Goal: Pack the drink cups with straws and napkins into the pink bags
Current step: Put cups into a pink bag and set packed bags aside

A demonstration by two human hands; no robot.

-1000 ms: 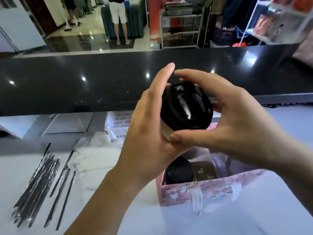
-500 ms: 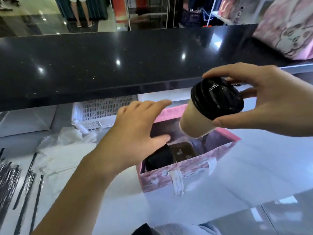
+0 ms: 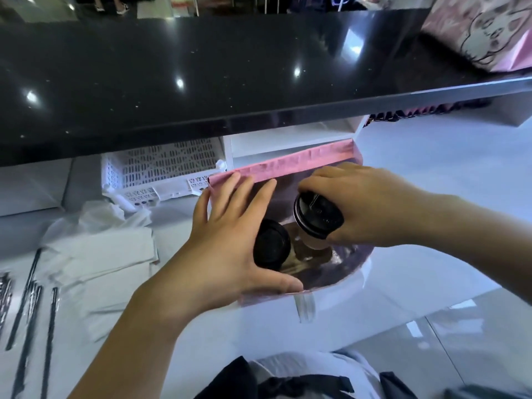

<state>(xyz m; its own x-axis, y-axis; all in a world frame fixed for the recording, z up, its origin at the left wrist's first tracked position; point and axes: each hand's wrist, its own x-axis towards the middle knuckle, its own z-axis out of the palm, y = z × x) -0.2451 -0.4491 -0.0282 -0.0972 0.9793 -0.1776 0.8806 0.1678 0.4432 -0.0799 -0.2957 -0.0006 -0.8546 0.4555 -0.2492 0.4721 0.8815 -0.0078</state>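
- The right hand holds the second drink cup from above. Its grip is curled round the rim of the black lid, and the cup is tilted and partly inside the mouth of the pink bag.
- The left hand is spread wide and holds nothing. Its straight fingers press the bag's far rim at 12 o'clock and its thumb lies on the near rim at 6 o'clock, so the mouth stands open.
- A first cup already stands in the bag, just beside the held cup at about its 8 o'clock. The free place appears to lie at 3 o'clock of that seated cup.
- To do the step well, the cup should come upright before it goes lower, since a grip on the lid alone could pull the lid loose.
- It should then go straight down without knocking its neighbour.
- The bag's floor is dim, so the grip had best loosen only once the base is felt to rest.
- The napkins lie on the worktop at 9 o'clock of the bag and the straws at 8 o'clock, not yet packed.
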